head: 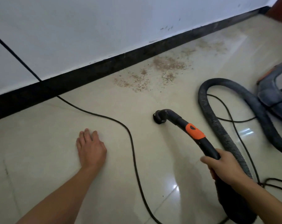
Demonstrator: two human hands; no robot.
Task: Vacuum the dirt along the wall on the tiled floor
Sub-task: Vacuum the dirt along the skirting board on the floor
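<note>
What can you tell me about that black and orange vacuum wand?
The vacuum wand is a curved black tube, plastic by its look, with an orange band bearing a dark button partway along. Its front end bends down into a small round nozzle resting on or just above the tiled floor, short of the dirt. The right hand grips its rear end, near where the ribbed hose meets it.
</note>
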